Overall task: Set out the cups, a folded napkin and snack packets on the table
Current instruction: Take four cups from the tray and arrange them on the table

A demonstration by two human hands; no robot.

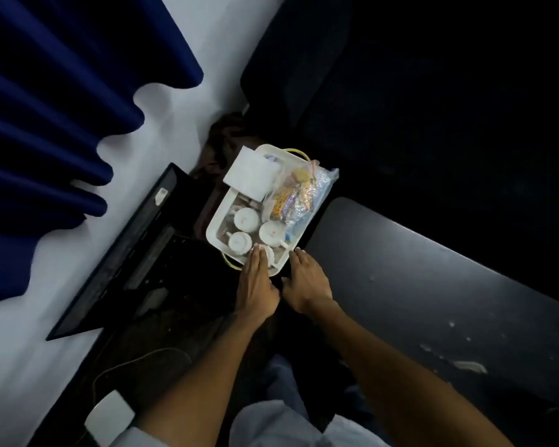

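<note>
A white plastic tray (216,221) stands low in front of me, beside a dark table. In it are several white cups, among them one at the left (246,218), one at the right (271,232) and one near me (239,242). A white folded napkin (250,174) lies across the tray's far end. Clear snack packets (299,191) lie along its right side. My left hand (255,287) rests on the tray's near rim, fingers flat and touching a small cup there. My right hand (305,283) reaches to the near right corner, fingers apart, holding nothing.
The dark table top (433,285) runs from the tray to the right edge, with pale scuffs on it. An open black laptop (136,253) sits to the left on a white surface. Blue curtain (46,108) hangs at the left. A white charger (108,417) lies near my left forearm.
</note>
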